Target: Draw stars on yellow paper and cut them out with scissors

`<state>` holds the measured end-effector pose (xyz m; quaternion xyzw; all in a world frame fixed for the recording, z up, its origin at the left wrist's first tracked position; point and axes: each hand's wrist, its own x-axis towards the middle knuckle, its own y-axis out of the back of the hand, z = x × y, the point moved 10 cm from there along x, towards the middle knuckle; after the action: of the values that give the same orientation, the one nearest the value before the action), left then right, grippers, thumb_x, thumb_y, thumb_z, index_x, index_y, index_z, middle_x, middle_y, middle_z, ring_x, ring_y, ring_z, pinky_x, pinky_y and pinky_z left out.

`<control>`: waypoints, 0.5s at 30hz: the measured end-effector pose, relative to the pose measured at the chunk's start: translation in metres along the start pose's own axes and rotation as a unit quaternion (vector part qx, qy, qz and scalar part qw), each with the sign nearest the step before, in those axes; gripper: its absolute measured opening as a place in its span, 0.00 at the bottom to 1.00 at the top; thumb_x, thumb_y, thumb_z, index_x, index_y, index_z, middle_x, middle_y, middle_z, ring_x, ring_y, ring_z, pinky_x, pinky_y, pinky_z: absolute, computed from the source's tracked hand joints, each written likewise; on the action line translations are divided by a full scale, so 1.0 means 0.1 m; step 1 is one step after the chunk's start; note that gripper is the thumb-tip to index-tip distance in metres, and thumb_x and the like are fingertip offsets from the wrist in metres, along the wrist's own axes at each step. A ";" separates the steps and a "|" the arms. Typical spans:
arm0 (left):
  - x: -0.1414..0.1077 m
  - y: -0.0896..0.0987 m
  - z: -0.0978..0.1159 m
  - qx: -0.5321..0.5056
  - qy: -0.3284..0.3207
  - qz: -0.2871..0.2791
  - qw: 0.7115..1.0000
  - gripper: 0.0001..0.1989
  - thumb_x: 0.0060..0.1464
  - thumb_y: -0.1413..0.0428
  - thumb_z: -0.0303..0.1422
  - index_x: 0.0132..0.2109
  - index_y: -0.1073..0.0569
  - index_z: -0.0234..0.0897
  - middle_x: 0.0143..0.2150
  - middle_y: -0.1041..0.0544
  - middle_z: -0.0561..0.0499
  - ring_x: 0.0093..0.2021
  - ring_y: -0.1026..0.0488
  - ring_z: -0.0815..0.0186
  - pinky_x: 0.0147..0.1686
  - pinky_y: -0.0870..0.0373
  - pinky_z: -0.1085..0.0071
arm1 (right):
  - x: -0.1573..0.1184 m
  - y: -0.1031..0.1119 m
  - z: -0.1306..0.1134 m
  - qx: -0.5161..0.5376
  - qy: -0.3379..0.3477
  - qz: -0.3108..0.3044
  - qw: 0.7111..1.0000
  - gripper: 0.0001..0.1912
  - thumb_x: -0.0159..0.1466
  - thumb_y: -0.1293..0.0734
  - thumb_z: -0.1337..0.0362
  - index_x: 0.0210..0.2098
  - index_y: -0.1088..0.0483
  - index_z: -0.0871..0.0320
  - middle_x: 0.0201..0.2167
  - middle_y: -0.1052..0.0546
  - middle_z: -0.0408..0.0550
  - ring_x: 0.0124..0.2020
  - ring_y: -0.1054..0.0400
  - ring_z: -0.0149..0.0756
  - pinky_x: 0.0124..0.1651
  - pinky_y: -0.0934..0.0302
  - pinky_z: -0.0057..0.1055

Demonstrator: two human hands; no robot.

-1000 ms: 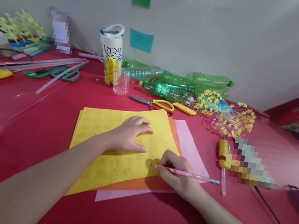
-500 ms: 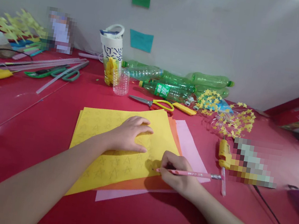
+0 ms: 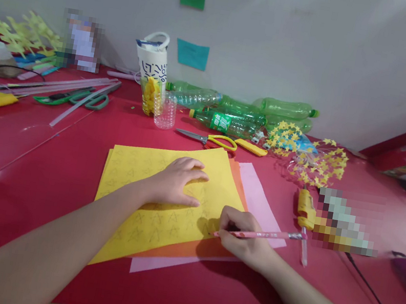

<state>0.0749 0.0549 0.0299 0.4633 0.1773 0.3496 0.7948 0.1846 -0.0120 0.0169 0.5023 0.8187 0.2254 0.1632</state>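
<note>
My left hand [image 3: 179,183] rests on the yellow paper [image 3: 139,162] with its fingers spread. Rows of stars drawn in pencil cover much of that sheet. In my right hand [image 3: 241,234] is a pink pencil [image 3: 270,235], its tip touching the paper's lower right part beside a star outline. Under the yellow sheet lie orange paper [image 3: 180,252] and pink paper [image 3: 258,192], sticking out at the right and bottom.
Beyond the paper lie yellow-handled scissors [image 3: 205,138], a yellow comb-like piece [image 3: 252,148] and several green plastic bottles [image 3: 231,124]. A yellow glue gun [image 3: 306,209] and a bundle of yellow stars [image 3: 321,164] are at right. Green-handled scissors [image 3: 95,99] lie at left.
The pencil tip has shifted slightly downward on the yellow paper, and its eraser end has tipped a little upward. My left hand has stayed in place.
</note>
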 end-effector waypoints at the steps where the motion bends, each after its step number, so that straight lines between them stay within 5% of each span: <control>1: 0.00 0.00 0.00 -0.001 0.000 0.000 1.000 0.29 0.46 0.42 0.47 0.55 0.33 0.45 0.60 0.42 0.45 0.60 0.47 0.52 0.58 0.50 0.55 | 0.00 0.00 -0.01 0.000 0.003 0.001 1.000 0.11 0.52 0.39 0.76 0.22 0.45 0.57 0.17 0.39 0.35 0.19 0.48 0.24 0.21 0.55 0.21; 15: 0.00 0.01 0.00 -0.005 0.004 0.004 1.000 0.28 0.45 0.41 0.46 0.54 0.33 0.46 0.60 0.41 0.45 0.59 0.46 0.51 0.58 0.49 0.53 | -0.01 -0.06 -0.09 -0.023 0.017 -0.006 1.000 0.07 0.57 0.37 0.72 0.25 0.41 0.57 0.20 0.36 0.36 0.21 0.44 0.25 0.24 0.52 0.21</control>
<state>0.0745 0.0556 0.0304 0.4588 0.1771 0.3554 0.7949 0.1761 -0.0167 0.0212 0.4902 0.8187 0.2512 0.1622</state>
